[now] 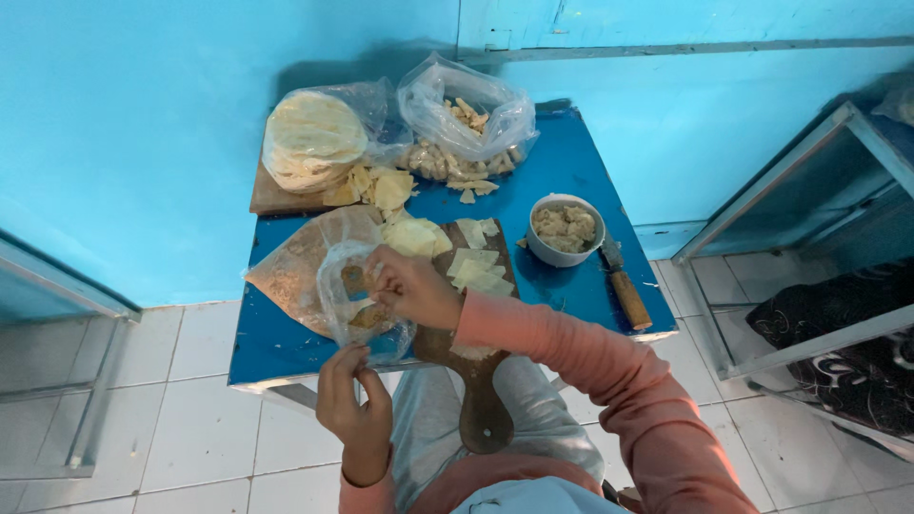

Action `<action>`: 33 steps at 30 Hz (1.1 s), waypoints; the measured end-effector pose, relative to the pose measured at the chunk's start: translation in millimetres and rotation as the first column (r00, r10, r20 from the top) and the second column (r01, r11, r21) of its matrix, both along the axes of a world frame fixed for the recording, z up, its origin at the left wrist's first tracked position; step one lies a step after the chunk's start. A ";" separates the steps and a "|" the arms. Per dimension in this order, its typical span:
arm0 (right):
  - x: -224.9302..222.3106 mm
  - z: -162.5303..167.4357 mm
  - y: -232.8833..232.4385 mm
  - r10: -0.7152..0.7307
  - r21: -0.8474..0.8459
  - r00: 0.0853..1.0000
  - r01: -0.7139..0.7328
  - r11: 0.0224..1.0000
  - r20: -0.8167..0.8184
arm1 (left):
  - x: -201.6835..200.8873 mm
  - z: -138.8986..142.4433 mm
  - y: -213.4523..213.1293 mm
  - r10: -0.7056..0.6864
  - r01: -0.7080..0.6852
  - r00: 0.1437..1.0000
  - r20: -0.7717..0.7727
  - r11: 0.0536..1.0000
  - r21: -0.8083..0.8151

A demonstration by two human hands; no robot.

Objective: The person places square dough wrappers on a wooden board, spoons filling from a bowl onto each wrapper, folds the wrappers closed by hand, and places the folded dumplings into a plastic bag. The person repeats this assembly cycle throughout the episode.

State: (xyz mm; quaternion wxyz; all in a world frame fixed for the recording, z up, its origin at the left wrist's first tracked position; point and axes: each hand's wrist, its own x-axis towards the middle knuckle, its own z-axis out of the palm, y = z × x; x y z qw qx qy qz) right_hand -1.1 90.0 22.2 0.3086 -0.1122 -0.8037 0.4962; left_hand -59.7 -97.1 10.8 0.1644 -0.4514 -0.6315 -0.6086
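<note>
Together, hands [381, 333] on plastic bag [357, 300]

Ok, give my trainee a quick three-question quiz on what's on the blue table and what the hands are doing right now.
1. True or false: the bowl of filling stands to the left of the wooden board.
2. Which hand reaches into the small clear bag? A) the left hand B) the right hand C) neither
3. Fill in: the knife with the wooden handle lies just to the ____ of the bowl, near the table edge.

Key: 1 false, it stands to the right of the board. 2 B; the left hand holds the bag's lower edge. 3 right.
</note>
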 end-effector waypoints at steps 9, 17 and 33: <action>27.3 6.1 21.6 -0.066 -0.295 0.998 0.069 0.953 0.019 | -6.3 5.8 -7.4 0.068 -0.068 0.998 0.014 0.998 0.011; 57.9 19.4 28.2 -0.174 -0.310 0.985 0.166 0.936 0.001 | 8.0 16.5 -8.7 0.024 -0.016 0.998 0.054 0.988 -0.156; 213.4 -25.8 -24.5 -0.567 -0.330 0.817 0.509 0.795 -0.103 | 59.8 12.9 28.3 -0.265 0.185 0.962 -0.071 0.818 -0.545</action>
